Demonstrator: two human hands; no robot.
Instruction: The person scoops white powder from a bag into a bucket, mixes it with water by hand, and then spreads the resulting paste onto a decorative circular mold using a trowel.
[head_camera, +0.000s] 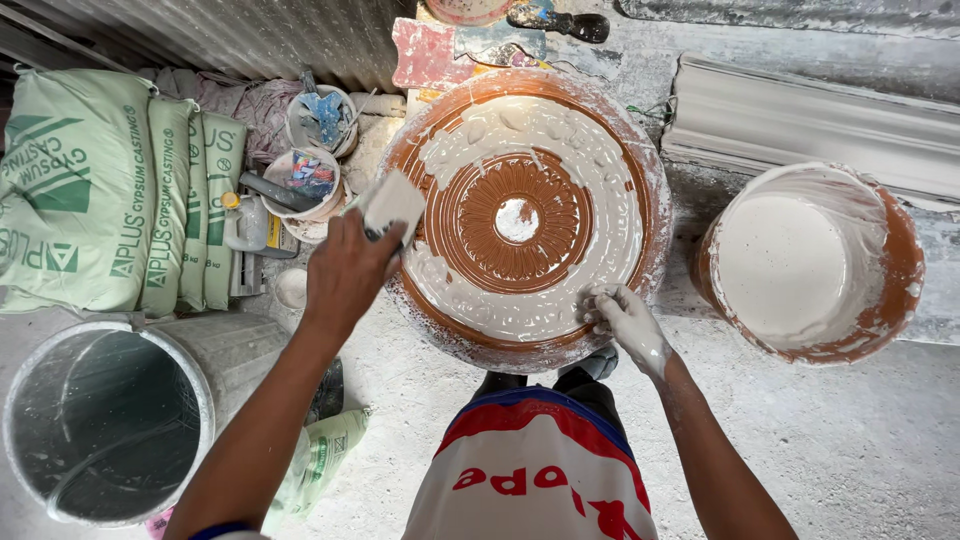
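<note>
A flat scraper (393, 203) coated with white plaster is gripped in the closed left hand (347, 272), at the left edge of a round brown mould (527, 215). The right hand (622, 318), covered with wet plaster, is laid with loosely bent fingers on the near right rim of the mould, and nothing is held in it. The mould is partly covered with white plaster, and a flower pattern is seen in its centre. To the right, a bucket (812, 262) filled with white plaster is placed on the floor. To the left, an empty grey bucket (105, 420) and green sacks (100, 190) are seen. Small tubs with tools (305, 180) are kept beside the sacks.
</note>
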